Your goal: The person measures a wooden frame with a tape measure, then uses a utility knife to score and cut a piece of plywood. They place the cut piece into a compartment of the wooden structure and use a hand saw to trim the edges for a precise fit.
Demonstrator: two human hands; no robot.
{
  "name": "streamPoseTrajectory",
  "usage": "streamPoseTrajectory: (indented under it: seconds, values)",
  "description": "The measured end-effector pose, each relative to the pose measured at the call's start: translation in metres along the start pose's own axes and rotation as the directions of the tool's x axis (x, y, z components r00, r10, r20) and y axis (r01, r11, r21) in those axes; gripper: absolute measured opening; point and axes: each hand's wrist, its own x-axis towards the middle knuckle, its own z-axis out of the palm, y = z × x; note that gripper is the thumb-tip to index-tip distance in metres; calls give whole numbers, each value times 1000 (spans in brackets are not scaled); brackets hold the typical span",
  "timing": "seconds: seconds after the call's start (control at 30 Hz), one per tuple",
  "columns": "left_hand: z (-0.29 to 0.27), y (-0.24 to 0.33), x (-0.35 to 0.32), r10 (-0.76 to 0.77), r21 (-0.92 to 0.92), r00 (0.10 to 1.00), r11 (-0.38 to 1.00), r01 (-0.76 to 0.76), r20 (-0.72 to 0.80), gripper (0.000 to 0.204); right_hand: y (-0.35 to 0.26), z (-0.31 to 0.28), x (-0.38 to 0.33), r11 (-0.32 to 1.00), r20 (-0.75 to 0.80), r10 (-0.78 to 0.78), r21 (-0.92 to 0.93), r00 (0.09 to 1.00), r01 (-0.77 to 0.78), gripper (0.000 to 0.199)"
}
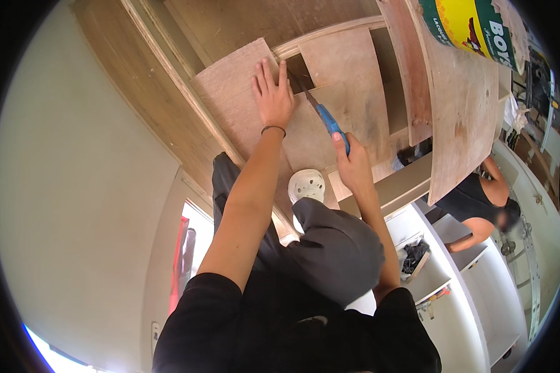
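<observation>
My left hand (274,96) lies flat with its fingers spread on a thin plywood sheet (230,87), near the sheet's right edge. My right hand (353,163) is wrapped round the blue handle of a narrow-bladed hand saw (327,119). The saw's dark blade points up and to the left, its tip beside my left fingers at a gap between the plywood pieces. Under the blade is a lower plywood panel (320,124). Whether the teeth touch the wood, I cannot tell. My foot, in a white clog (307,185), rests just below the panel.
Wooden dividers (186,90) frame the work on the left, with tall plywood panels (463,105) on the right. A green and yellow can (473,28) stands at the upper right. Another person (473,202) works by white cabinets (445,280) at the right. A pale wall (68,174) fills the left.
</observation>
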Motion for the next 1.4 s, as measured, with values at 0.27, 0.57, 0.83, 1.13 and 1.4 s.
streamPoseTrajectory:
  seconds: [0.27, 0.57, 0.83, 1.13, 1.4]
  values:
    - [-2, 0, -10, -45, 35, 999, 998, 45, -4, 61, 1, -11, 8, 998, 34, -53, 38, 998, 52, 54]
    - [5, 5, -12, -29, 81, 999, 996, 32, -37, 63, -1, 0, 6, 997, 24, -72, 17, 997, 72, 53]
    - [9, -1, -16, 63, 113, 998, 992, -62, -10, 59, 16, 20, -12, 999, -16, -17, 51, 1000, 18, 54]
    - [5, 2, -15, -11, 62, 999, 998, 8, 35, 61, 13, 11, -7, 999, -12, 16, 49, 1000, -16, 55]
    - [2, 4, -16, -77, 83, 996, 994, 74, 35, 69, 7, 8, -6, 996, 18, 36, 85, 999, -37, 52]
